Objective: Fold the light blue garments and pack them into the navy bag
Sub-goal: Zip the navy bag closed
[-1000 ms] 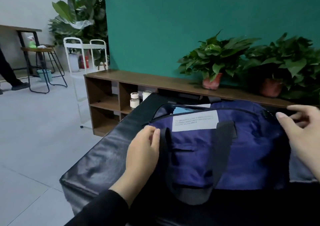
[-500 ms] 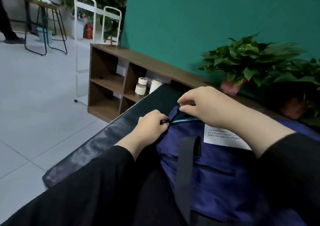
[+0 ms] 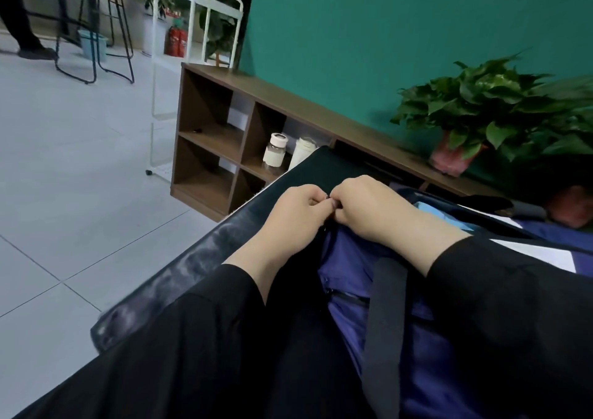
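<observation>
The bag (image 3: 401, 338) lies on the black padded worktop (image 3: 199, 258), its top still open at the far side, where a light blue garment (image 3: 430, 211) shows inside. Both hands meet at its near-left corner: the left hand (image 3: 295, 216) and right hand (image 3: 378, 210) have fingers curled tight, pinching something small and dark, probably the zip pull. The fabric looks soft and slack, so it will likely bunch; one hand should hold the corner taut while the other draws the pull. A black strap (image 3: 385, 322) crosses the front.
</observation>
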